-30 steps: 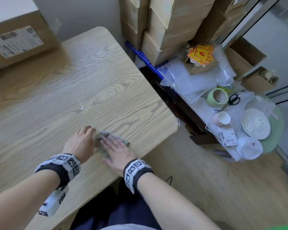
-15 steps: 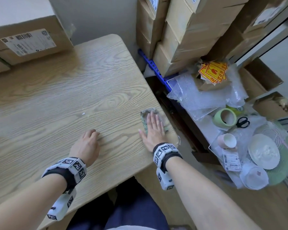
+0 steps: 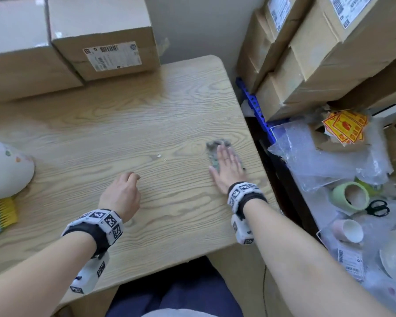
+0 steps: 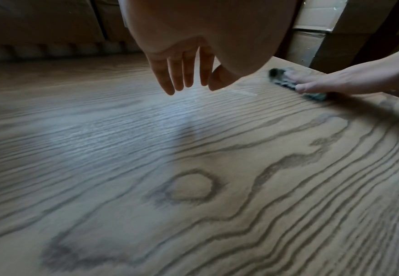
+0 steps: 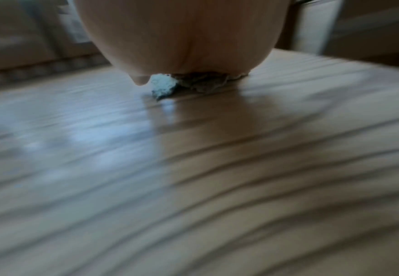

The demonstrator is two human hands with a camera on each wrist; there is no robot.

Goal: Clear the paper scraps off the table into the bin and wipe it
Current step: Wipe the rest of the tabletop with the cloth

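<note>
From the head view we judge the wiping step to be in hand. Our right hand (image 3: 226, 167) lies flat, fingers straight, pressing one grey-green cloth (image 3: 213, 148) onto the surface (image 3: 124, 124) close to its right edge, about halfway along it. Our left hand (image 3: 121, 195) rests near the middle of the near edge, its fingers loosely bent, and its grip holds nothing. We count two tiny paper scraps (image 3: 159, 156) lying together near the middle of the surface, between the two hands and a little farther back. No bin shows in any view. At the far left corner stand two cardboard boxes (image 3: 105, 40). One white rounded object (image 3: 5, 168) and one blue and yellow comb (image 3: 0, 213) sit at the left edge.

From the left wrist view, the left hand (image 4: 184, 72) hovers just above the surface (image 4: 193, 186) with four fingers and the thumb hanging relaxed and apart, empty. Towards the right edge we see the right hand (image 4: 330, 82) flat on the cloth (image 4: 278, 74).

From the right wrist view, blurred, the right hand (image 5: 181, 37) covers most of the cloth (image 5: 193, 84), whose crumpled edge sticks out beneath the fingers.

Next, we think, the cloth needs sweeping leftwards across the middle, and the two scraps still need gathering for the bin.
</note>
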